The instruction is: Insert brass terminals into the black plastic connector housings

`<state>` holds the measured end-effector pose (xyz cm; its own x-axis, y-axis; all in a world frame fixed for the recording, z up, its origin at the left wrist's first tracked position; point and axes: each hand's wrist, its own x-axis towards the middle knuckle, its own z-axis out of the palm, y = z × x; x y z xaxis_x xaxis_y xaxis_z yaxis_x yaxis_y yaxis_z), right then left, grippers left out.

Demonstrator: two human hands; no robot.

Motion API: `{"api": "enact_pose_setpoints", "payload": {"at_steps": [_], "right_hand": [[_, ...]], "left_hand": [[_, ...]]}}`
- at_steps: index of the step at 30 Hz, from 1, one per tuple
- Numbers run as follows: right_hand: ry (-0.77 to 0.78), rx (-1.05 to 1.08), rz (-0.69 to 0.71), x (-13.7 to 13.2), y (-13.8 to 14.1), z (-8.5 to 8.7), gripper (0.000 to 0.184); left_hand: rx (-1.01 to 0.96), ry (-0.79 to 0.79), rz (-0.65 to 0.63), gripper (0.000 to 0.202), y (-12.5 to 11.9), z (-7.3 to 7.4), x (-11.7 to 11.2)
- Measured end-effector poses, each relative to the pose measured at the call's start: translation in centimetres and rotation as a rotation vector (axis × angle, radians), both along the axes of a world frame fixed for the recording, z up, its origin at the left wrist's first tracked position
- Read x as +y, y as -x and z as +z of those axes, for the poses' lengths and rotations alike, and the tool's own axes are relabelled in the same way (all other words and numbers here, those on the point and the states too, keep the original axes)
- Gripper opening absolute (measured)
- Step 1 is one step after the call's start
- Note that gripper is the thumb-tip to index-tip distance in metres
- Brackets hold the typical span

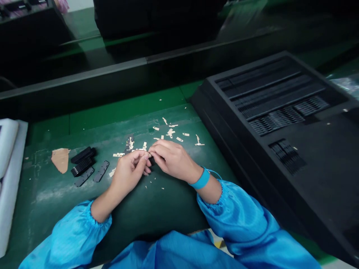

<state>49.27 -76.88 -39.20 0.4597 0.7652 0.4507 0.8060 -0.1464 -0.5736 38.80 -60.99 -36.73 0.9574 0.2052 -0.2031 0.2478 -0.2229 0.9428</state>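
Observation:
My left hand (129,169) and my right hand (172,157) meet fingertip to fingertip over the green mat. Both are closed in a pinch around something tiny, mostly hidden by the fingers. Just beyond them lie several small pale flat pieces (170,132) with holes, scattered loosely. A little heap of pale and dark pieces (129,143) sits behind my left hand. Left of that hand are flat black plates with holes (101,171) and a stack of ribbed black parts (83,166). A few small scraps (151,182) lie near my wrists.
A large black panel with slotted vents (269,112) stands along the right, close to my right forearm. A piece of brown paper or card (60,160) lies at the left. White foam-like blocks (12,179) line the left edge. A dark rail (112,74) crosses behind the green mat (168,213).

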Motion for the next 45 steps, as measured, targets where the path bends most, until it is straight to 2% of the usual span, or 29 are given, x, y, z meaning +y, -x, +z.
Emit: {"api": "enact_pose_setpoints", "payload": {"at_steps": [7,16,19,22,26,33,37,42,45], "right_hand": [[-0.066,0.151,-0.013,0.1,0.0,-0.1,0.022],[-0.082,0.098,0.011,-0.2,0.4,0.1,0.028],[-0.16,0.276,-0.08,0.0,0.7,0.4,0.02],[-0.196,0.52,-0.227,0.1,0.7,0.6,0.014],[-0.158,0.702,-0.205,0.2,0.6,0.7,0.016],[-0.152,0.785,-0.177,0.5,1.1,1.0,0.011],[-0.156,0.802,-0.18,0.5,1.2,0.9,0.011],[-0.164,0.929,-0.157,0.6,1.2,0.9,0.013],[-0.185,0.932,-0.177,0.7,1.3,0.9,0.011]], "left_hand": [[0.019,0.104,0.031,0.032,-0.3,0.0,0.1],[0.021,0.193,0.12,0.036,-0.6,0.1,0.2],[0.011,0.225,0.156,0.034,-0.7,0.0,0.3],[-0.009,0.205,0.157,0.033,-0.6,0.0,0.3],[-0.037,0.164,0.097,0.033,-0.4,-0.2,0.1],[-0.044,0.134,0.042,0.031,-0.3,-0.3,0.0],[-0.039,0.132,0.051,0.031,-0.3,-0.1,-0.1],[-0.063,0.113,0.114,0.029,-0.4,0.2,-0.2],[-0.071,0.093,0.099,0.029,-0.4,0.4,-0.3]]}}
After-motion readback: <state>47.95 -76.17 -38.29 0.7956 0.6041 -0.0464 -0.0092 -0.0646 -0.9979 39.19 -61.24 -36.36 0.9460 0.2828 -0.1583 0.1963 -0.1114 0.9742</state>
